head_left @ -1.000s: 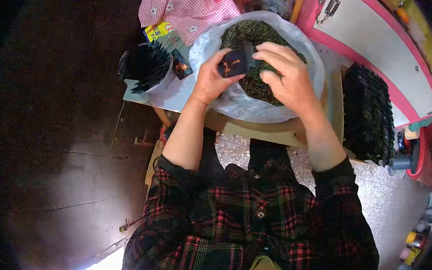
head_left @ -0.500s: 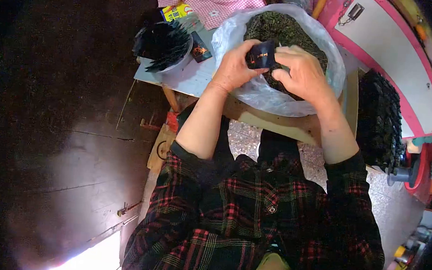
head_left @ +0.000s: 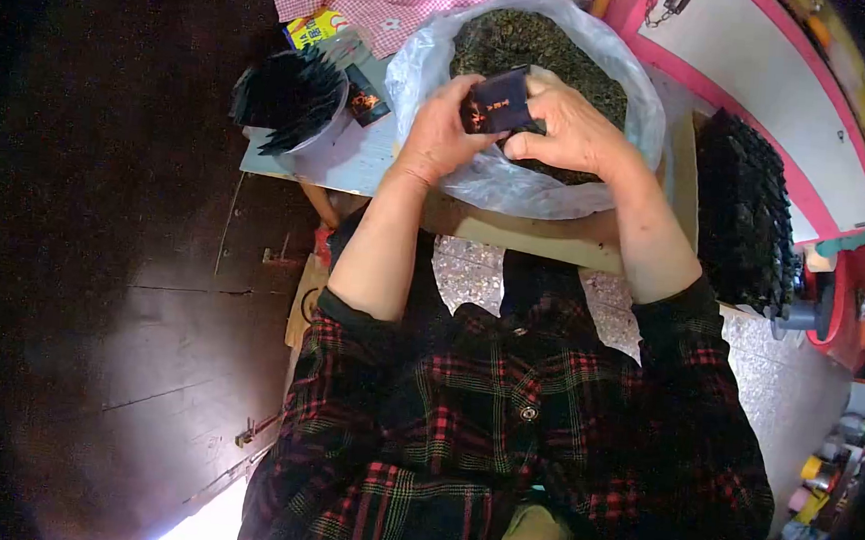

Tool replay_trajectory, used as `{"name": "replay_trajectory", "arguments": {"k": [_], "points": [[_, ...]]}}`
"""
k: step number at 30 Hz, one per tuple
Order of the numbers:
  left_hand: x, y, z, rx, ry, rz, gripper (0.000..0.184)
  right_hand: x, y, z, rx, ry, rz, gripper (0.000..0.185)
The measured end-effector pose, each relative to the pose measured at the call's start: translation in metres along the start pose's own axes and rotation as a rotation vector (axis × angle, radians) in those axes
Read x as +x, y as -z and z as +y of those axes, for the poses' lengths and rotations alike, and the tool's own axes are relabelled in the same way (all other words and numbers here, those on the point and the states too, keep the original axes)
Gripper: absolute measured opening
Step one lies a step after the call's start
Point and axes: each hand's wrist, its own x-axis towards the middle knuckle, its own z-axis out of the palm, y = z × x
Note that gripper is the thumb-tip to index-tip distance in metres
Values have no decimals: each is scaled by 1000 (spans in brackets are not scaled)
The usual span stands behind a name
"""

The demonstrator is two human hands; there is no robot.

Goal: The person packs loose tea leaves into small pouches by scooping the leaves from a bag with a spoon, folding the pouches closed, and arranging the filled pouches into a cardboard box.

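Both hands hold a small black packet [head_left: 499,101] with orange print over an open clear plastic bag [head_left: 422,64]. Dried, dark green leaf bits [head_left: 543,47], like loose tea, fill the bag. My left hand [head_left: 442,130] grips the packet's left side, thumb along its lower edge. On the packet's right end, my right hand [head_left: 573,129] has its fingers closed, with the thumb below; the fingertips are partly hidden. Left of the bag, a white tub [head_left: 330,132] holds many similar black packets [head_left: 289,99]. One more black packet [head_left: 368,95] lies between tub and bag.
The bag stands on a small light table [head_left: 515,233]. A pink checked cloth [head_left: 391,1] and a yellow packet [head_left: 314,29] are at the back left. To the right are a dark stack of black packets [head_left: 747,212] and a white cabinet with pink edging [head_left: 767,83].
The packet has turned so that more of its printed face shows. My right hand has tilted lower beside it. The whole view has shifted slightly.
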Motion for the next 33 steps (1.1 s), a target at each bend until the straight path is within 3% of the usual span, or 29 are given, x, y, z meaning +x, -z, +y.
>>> {"name": "replay_trajectory", "arguments": {"k": [2,5,7,9,12,13,15,18,19,25,30,33], "points": [[-1,0,1,-65,92,-26,63,2,1,-4,-13,53,63,31],[-1,-2,-2,-65,29,29,62,2,10,-7,113,-32,45,27],[-2,1,5,-12,-23,53,61,-6,16,-12,201,-39,248,25],[-4,2,8,-39,96,50,60,-21,27,2,274,-54,339,29],[-4,-2,-9,-182,138,32,59,-56,27,30,321,-413,353,27],[-5,-2,-9,-195,142,44,59,-68,21,41,319,-417,355,27],[-4,-2,-9,-176,128,60,58,-81,15,50,-71,-717,251,31],[-4,-2,-8,-126,104,79,57,-88,-2,50,-351,-795,176,33],[-4,-1,-7,-95,88,86,57,-90,-11,54,-331,-715,222,34],[-3,4,-8,-98,144,102,50,-62,-27,67,-237,-786,133,25],[-3,5,-10,-141,156,101,47,-57,-35,83,-169,-656,392,17],[-4,5,-12,-117,150,101,47,-51,-16,76,-631,-438,545,9]]}}
